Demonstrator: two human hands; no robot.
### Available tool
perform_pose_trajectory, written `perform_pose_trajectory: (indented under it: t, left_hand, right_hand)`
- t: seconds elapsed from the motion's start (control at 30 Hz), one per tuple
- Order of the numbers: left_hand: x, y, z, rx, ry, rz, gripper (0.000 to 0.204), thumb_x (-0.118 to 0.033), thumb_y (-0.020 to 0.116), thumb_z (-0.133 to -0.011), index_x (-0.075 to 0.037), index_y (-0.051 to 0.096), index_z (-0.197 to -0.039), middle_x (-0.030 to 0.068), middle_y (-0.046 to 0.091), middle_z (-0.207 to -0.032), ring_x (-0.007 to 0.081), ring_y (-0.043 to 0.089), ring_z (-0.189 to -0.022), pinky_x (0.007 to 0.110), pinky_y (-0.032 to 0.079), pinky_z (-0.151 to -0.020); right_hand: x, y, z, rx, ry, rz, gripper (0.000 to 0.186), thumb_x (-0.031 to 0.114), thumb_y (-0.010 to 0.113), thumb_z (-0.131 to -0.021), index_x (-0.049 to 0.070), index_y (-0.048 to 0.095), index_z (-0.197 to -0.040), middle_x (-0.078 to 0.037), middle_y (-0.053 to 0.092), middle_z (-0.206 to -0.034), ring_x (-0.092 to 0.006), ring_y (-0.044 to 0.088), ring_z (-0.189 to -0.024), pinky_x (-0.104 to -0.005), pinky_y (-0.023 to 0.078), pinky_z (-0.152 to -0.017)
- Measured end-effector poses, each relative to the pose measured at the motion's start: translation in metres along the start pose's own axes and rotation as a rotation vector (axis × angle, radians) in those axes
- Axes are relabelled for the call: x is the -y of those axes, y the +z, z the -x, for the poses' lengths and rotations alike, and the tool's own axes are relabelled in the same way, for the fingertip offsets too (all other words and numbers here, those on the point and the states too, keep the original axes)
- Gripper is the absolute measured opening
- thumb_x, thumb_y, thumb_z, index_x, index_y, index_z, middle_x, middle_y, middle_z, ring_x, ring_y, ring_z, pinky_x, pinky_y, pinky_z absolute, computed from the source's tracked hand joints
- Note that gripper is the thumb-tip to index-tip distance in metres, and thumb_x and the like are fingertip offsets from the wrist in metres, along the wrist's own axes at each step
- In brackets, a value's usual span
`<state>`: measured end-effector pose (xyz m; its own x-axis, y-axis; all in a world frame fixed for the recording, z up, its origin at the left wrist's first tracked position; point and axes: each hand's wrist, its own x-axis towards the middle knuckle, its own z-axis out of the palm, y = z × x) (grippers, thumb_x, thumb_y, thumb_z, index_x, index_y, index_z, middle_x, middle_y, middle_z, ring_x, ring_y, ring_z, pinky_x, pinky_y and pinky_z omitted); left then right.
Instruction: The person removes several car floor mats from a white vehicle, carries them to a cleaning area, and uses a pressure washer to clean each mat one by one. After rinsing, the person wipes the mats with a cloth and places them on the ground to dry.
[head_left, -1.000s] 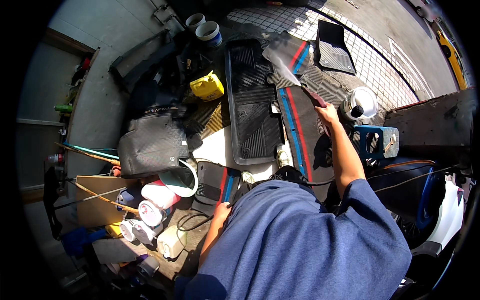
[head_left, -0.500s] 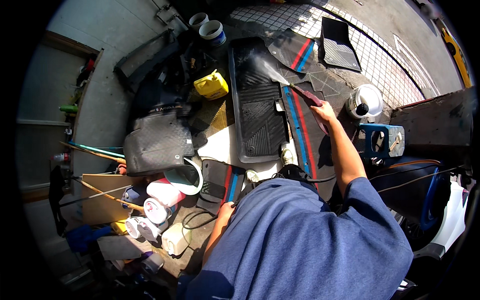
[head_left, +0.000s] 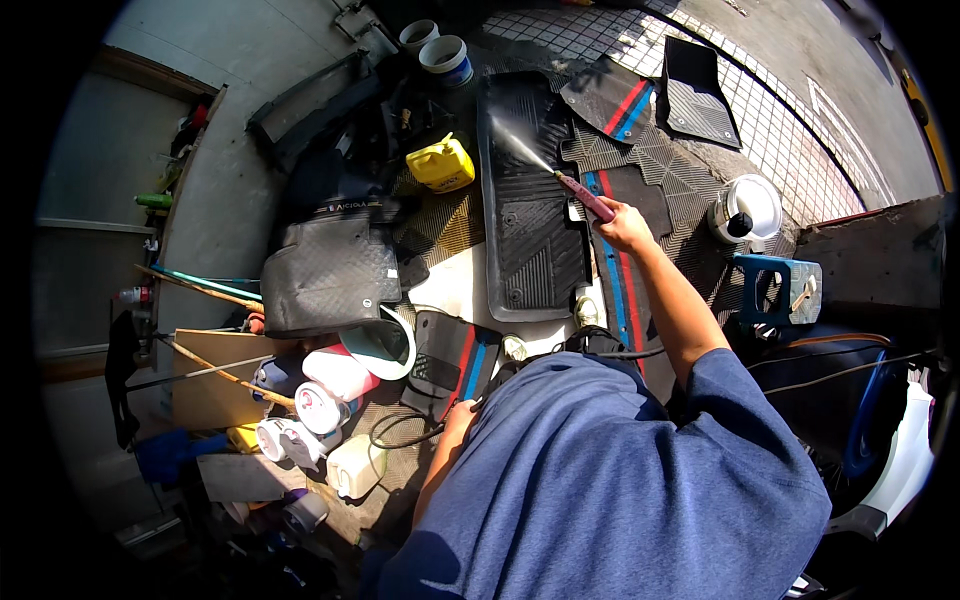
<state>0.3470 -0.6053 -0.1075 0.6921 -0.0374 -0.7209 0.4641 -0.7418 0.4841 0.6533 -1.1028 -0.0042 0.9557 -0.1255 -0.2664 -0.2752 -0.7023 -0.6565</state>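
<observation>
Right hand [head_left: 626, 227] grips the pink spray wand [head_left: 584, 195], water [head_left: 522, 146] streaking over the black mat [head_left: 540, 255]; left hand [head_left: 461, 419] clasps the hose [head_left: 428, 437].

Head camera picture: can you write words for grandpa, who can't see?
A person's right hand aims a spraying pink wand at a large black ribbed floor mat; the left hand holds a black hose. A yellow jug stands left of the mat.

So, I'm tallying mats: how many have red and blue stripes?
3: a far striped mat beyond the right hand, a middle striped mat partly behind it, and a near striped mat by the left hand. More could be hidden.
</observation>
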Motion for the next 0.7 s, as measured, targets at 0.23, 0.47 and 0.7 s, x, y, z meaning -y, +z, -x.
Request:
perform_pose_trajectory:
  t: [0.23, 0.47, 0.7]
  left_hand:
    - [0.001, 0.001, 0.008, 0.032, 0.018, 0.033, 0.036, -0.037, 0.07, -0.088, -0.001, 0.068, -0.084, 0.0195, 0.066, -0.073, 0.0275, 0.065, -0.071, 0.042, 0.048, -0.068]
    - [-0.029, -0.005, 0.022, 0.018, -0.081, 0.004, 0.038, -0.038, 0.07, -0.088, -0.001, 0.071, -0.089, 0.0221, 0.07, -0.081, 0.0314, 0.07, -0.077, 0.042, 0.05, -0.071]
    - [-0.04, -0.009, 0.035, 0.043, -0.192, -0.167, 0.037, -0.04, 0.067, -0.088, -0.004, 0.072, -0.084, 0.0191, 0.073, -0.08, 0.0359, 0.072, -0.081, 0.046, 0.052, -0.071]
  right_hand:
    - [-0.002, 0.011, -0.002, 0.026, -0.025, 0.038, 0.05, 0.032, 0.065, -0.08, 0.022, 0.064, -0.129, -0.021, 0.072, -0.108, -0.0434, 0.066, -0.103, -0.0499, 0.054, -0.089]
    - [0.022, 0.022, -0.025, 0.053, 0.013, 0.071, 0.05, 0.035, 0.068, -0.08, 0.022, 0.065, -0.128, -0.019, 0.073, -0.108, -0.0414, 0.067, -0.105, -0.0491, 0.053, -0.091]
    - [0.057, 0.043, -0.107, 0.098, 0.038, -0.014, 0.052, 0.033, 0.065, -0.074, 0.012, 0.07, -0.122, -0.024, 0.073, -0.107, -0.0415, 0.069, -0.103, -0.0472, 0.054, -0.091]
